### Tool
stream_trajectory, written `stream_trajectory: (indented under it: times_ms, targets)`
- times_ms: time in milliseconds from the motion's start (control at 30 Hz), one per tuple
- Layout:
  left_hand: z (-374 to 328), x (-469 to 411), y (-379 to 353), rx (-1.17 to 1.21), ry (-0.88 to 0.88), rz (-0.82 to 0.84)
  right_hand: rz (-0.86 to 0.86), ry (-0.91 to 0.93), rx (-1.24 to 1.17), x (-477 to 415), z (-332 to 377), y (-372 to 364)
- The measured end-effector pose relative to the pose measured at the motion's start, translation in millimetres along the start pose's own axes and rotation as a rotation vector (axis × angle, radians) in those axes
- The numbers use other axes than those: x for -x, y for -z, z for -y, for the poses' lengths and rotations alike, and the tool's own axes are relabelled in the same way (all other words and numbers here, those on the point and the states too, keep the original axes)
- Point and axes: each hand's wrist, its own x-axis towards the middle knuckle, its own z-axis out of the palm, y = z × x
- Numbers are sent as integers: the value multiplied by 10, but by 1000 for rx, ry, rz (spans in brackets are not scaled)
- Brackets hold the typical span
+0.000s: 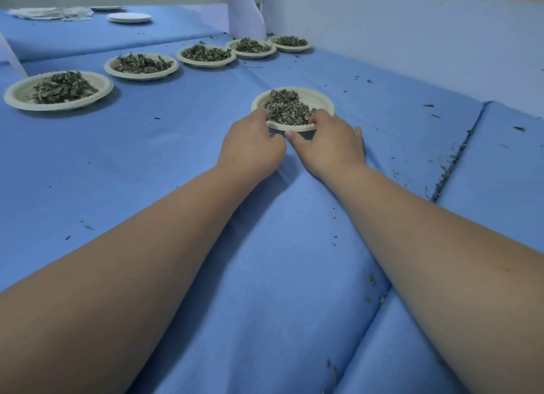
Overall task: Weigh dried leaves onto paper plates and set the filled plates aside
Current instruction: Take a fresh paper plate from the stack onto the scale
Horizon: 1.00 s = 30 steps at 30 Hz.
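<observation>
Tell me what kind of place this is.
Probably a workshop for portioning dried leaves: a blue cloth-covered table, a row of five filled paper plates, and left hand and right hand gripping a sixth plate.

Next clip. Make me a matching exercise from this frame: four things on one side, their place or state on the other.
A. left hand
B. white plate
C. row of filled plates
D. loose leaf crumbs

1. in the fold of the blue cloth, right
2. far back left, empty
3. gripping the rim of the near plate
4. lined up along the left

Pairs: A-3, B-2, C-4, D-1
</observation>
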Motion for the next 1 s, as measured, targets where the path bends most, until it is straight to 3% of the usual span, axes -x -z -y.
stream_trajectory:
  times_ms: [267, 567, 700, 1000]
  targets:
    - [-167, -173, 7, 323, 185, 28, -20, 29, -180, -144, -182, 170]
    - [-569, -1158, -611, 190, 152, 95, 55, -63, -197, -1063, -771, 66]
    - [-632, -1536, -826, 166, 122, 41, 57, -57, -144, -1382, -865, -85]
    - [-597, -2256, -1172, 323, 181, 44, 82, -191, -12, -2625, -1075, -470]
